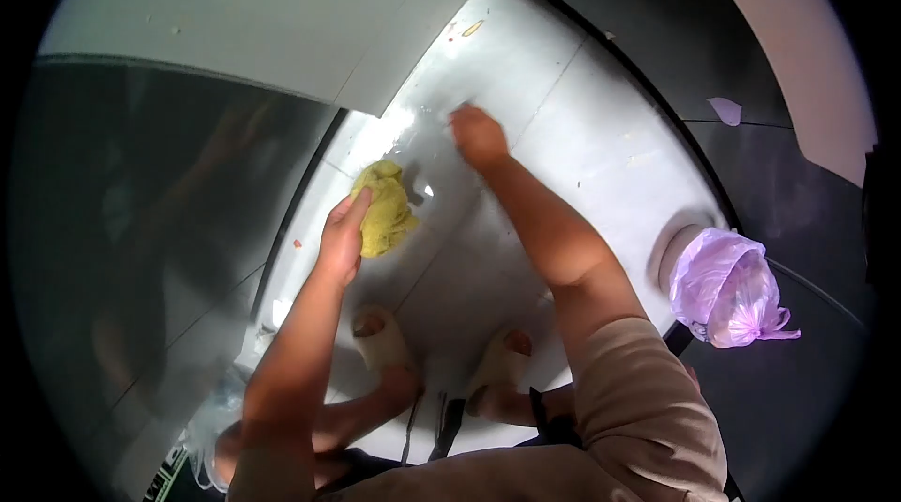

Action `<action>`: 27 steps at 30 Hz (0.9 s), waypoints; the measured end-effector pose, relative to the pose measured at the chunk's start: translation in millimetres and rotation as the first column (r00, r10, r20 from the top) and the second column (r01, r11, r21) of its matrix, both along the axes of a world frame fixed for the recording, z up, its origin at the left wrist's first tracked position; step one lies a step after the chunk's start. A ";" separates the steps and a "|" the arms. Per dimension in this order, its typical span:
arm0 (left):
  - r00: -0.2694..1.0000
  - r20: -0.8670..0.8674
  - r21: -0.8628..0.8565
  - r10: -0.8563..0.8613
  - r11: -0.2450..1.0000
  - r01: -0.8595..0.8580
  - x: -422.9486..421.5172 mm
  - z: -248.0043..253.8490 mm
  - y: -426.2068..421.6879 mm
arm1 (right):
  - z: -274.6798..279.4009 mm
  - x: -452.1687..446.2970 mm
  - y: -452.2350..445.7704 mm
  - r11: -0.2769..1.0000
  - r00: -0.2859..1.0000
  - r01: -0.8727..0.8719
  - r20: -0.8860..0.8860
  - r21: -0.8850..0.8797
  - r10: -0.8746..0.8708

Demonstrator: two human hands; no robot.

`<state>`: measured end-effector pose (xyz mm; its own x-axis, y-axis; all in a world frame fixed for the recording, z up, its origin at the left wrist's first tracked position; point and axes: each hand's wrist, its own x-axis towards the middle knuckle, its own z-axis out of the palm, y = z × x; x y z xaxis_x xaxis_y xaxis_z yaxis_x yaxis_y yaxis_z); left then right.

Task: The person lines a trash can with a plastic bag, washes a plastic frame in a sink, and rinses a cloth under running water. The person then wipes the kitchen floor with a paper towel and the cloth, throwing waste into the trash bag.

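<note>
A crumpled yellow cloth (386,212) is gripped in my left hand (343,235), thumb on top, held above the white tiled floor (563,155). Farther forward, my right hand (479,136) reaches down to the floor beside a shiny wet patch (399,131). Its fingers are bent and drawn together. Whatever they may hold is too small and blurred to name. Ahead of that hand, a small yellowish scrap (472,28) lies on the tiles.
A bin lined with a purple bag (727,286) stands at the right. White cabinet panels (263,14) close off the upper left, above a dark glossy surface (141,249). A clear plastic bag (211,418) sits by my left leg. My slippered feet (385,342) are on the tiles.
</note>
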<state>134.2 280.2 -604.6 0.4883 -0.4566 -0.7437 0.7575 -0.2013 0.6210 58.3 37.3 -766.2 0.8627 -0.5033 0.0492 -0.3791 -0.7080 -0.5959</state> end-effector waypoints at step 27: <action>0.992 0.065 -0.040 -0.108 0.993 0.111 -3.0 -14.2 -23.2 | 11.8 60.7 -28.6 0.906 0.940 -0.278 -0.282 -0.318 0.190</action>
<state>131.2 257.0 -618.9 0.4785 -0.5410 -0.6916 0.6920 -0.2525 0.6763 119.0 8.7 -754.4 0.9610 -0.2739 -0.0391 -0.2760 -0.9385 -0.2074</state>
